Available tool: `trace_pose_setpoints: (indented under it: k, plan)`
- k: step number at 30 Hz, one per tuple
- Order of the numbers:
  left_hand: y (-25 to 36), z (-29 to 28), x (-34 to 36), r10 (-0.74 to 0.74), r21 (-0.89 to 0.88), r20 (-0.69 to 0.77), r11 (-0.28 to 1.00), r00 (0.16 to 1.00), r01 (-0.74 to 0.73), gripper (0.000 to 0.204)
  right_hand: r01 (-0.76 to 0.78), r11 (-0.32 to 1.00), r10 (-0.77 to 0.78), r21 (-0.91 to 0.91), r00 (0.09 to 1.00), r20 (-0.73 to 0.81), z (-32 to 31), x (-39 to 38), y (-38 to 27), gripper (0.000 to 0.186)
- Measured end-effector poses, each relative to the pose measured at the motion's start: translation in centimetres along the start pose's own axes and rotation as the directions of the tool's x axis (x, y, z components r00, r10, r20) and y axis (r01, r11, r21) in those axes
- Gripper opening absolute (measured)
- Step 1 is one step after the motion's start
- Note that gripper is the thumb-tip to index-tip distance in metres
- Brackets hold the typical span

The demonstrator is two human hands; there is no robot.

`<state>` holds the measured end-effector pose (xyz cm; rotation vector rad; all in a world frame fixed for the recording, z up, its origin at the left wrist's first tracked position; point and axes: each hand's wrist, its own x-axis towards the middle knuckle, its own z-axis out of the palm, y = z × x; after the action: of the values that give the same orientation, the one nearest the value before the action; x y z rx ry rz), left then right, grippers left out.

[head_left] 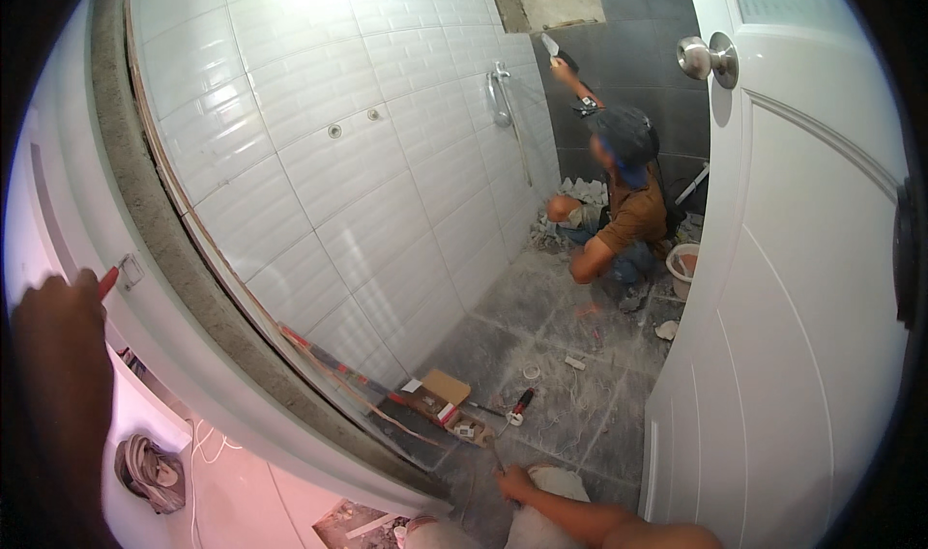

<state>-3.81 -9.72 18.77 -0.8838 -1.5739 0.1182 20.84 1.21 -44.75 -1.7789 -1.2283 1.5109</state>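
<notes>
At the far left my left hand (pixel 60 322) is closed round a slim red thing (pixel 109 280), whose kind I cannot make out. Its end points at the metal strike plate (pixel 130 272) set in the white door frame (pixel 169 332). Low in the middle, my right hand (pixel 519 485) is closed on a thin, dark, rod-like thing (pixel 500 459), mostly hidden by the fingers. Just beyond it on the floor lie a small open box (pixel 470 431) with small parts inside and a screwdriver (pixel 523 403) with a red and black handle.
A co-worker (pixel 633 196) in a cap squats at the back, raising a trowel (pixel 552 50) toward the dark wall. A bucket (pixel 682 268) and rubble (pixel 549 235) are near them. The white door (pixel 783 259) with a round knob stands at right. A bag (pixel 150 473) lies lower left.
</notes>
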Motion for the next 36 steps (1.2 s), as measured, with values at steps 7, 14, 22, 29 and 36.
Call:
trace_pose_setpoints:
  k: [7,14,22,29,36]
  plan:
    - [-0.3,-0.1,-0.2,-0.012,0.005,-0.014,1.000,1.000,0.012,0.030,-0.002,0.995,0.012,-0.099,0.995,0.097,-0.1,0.3,0.3,0.056]
    - [1.8,2.7,-2.2,-0.033,-0.006,-0.028,0.999,0.999,0.033,0.030,0.038,0.993,-0.030,-0.114,0.997,0.069,-0.7,-0.2,-0.6,0.056]
    - [0.4,-3.7,1.4,0.010,-0.023,0.095,1.000,0.995,-0.007,0.014,0.023,0.994,-0.013,-0.102,0.995,0.104,-0.3,0.1,-0.7,0.045]
    - [2.2,-6.9,-0.9,0.194,0.110,-0.007,0.975,0.981,-0.192,0.013,0.420,0.677,-0.352,-0.604,0.906,0.236,-0.8,1.2,0.1,0.042]
    - [-0.2,-7.1,0.5,0.198,-0.213,0.123,0.962,0.972,-0.169,0.019,-0.084,0.991,0.078,0.101,0.995,0.064,0.2,3.5,2.5,0.034]
